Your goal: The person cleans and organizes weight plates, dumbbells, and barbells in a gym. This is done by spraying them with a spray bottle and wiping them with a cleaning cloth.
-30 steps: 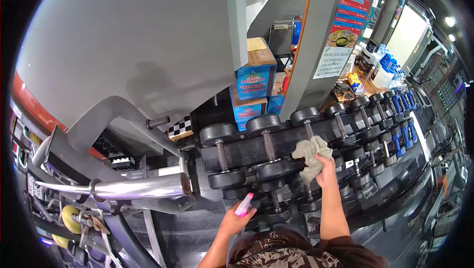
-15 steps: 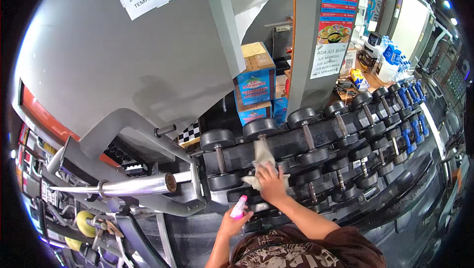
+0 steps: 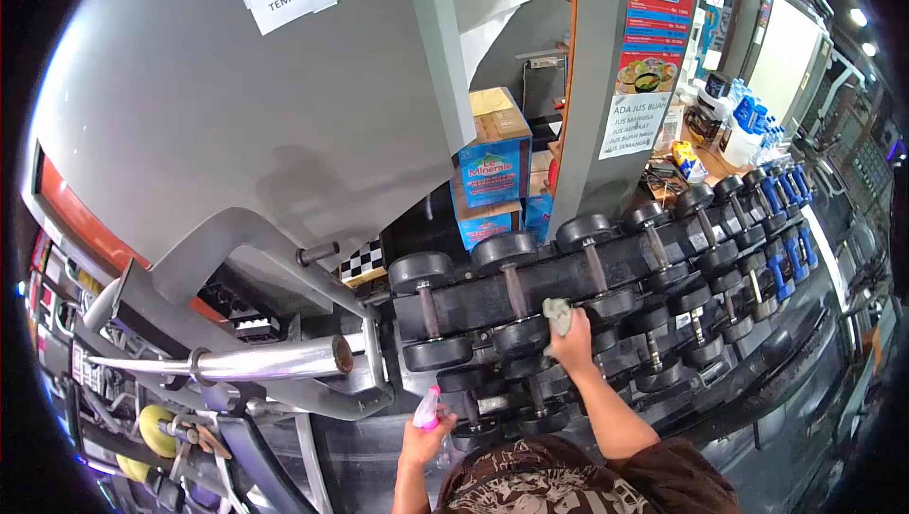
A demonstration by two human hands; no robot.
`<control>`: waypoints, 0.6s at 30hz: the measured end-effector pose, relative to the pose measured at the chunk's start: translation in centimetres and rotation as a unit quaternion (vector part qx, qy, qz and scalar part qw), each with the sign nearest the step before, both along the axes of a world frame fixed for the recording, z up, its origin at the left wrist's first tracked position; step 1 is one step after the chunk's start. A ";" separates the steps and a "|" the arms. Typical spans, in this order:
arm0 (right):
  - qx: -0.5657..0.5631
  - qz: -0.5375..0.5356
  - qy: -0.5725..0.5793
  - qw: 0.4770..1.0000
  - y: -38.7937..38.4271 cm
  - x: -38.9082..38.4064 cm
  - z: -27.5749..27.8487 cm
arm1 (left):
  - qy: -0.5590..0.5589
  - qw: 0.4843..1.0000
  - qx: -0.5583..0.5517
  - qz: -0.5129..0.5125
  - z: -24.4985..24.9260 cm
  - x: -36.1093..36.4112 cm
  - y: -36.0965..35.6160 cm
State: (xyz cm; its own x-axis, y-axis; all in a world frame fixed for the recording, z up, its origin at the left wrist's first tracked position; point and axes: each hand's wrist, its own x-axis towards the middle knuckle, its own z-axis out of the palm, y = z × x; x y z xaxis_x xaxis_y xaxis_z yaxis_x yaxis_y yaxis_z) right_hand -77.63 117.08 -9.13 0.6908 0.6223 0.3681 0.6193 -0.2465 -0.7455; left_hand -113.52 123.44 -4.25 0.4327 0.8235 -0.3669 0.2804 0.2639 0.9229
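Note:
My right hand point(image 3: 572, 342) is closed around a pale cloth point(image 3: 559, 316), beside the near head of a black dumbbell point(image 3: 512, 292) on the rack's upper tier. Lower and to the left, my left hand point(image 3: 425, 436) grips a spray bottle point(image 3: 429, 410) with a pink and white top; much of its body is hidden by the fingers. Another dumbbell point(image 3: 430, 310) lies at the left end of the upper tier, above and near the left hand. To the right of the cloth is a further dumbbell point(image 3: 595, 268) with a bare metal handle.
A steel barbell sleeve point(image 3: 275, 360) juts in from the left on a grey machine frame point(image 3: 371, 363). Blue water cartons point(image 3: 492, 171) are stacked behind the rack. Blue dumbbells point(image 3: 772, 190) fill its far right end, near a table with bottles point(image 3: 744, 116).
My right hand has moved right with the cloth, off the second dumbbell, whose handle now shows fully. My left hand and the spray bottle have shifted left and slightly down.

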 end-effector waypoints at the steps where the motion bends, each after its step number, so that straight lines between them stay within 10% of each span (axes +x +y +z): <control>1: -0.009 -0.022 -0.058 0.998 0.7 -1.8 2.4 | -0.005 1.000 0.002 0.000 -0.6 -0.1 0.2; 11: -0.237 0.231 -0.398 0.856 4.4 -10.2 3.4 | -0.012 0.998 -0.001 -0.054 1.0 1.4 1.6; 18: -0.148 -0.025 -0.159 0.976 -1.2 -1.1 3.2 | -0.009 1.000 0.014 0.000 -0.2 -4.0 2.0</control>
State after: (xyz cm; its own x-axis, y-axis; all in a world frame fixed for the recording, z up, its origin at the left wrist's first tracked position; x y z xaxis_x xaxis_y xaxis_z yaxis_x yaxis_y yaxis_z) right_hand -78.71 115.87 -5.89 0.6029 0.7024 0.3783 0.7895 -0.4570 -0.4098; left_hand -117.53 125.45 -4.50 0.4392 0.8336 -0.3352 0.2638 0.2370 0.9350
